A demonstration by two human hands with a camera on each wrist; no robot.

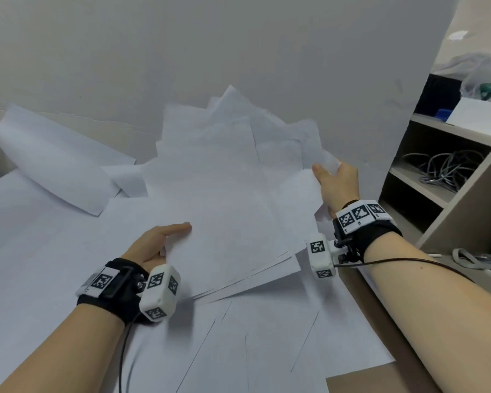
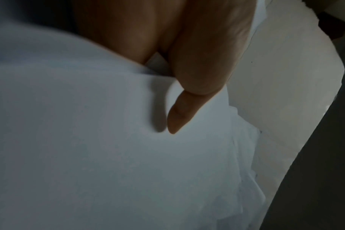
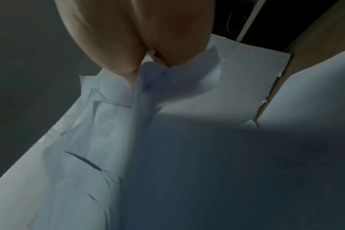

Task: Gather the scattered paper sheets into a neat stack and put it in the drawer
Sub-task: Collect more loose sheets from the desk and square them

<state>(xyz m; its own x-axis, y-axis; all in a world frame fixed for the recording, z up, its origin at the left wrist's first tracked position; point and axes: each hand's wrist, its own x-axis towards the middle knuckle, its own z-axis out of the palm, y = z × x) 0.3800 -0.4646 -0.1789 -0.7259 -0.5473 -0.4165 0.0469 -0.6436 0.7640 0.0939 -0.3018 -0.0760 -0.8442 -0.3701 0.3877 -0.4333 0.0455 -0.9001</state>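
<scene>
A loose, fanned pile of white paper sheets (image 1: 224, 199) is lifted off the desk between both hands. My left hand (image 1: 159, 242) holds its near left edge, thumb lying on top of the sheets (image 2: 108, 140), the other fingers hidden beneath. My right hand (image 1: 335, 180) grips the far right side, thumb on top and fingers under the crumpled corners (image 3: 128, 124). Several more sheets (image 1: 238, 336) lie flat on the desk below. One curled sheet (image 1: 54, 163) leans against the wall at the left. No drawer is in view.
A grey wall (image 1: 182, 52) stands close behind the desk. At the right is a beige shelf unit (image 1: 448, 194) with tangled cables (image 1: 442, 168) in a compartment. The brown desk edge (image 1: 366, 381) shows at the lower right. Cords trail from both wrist cameras.
</scene>
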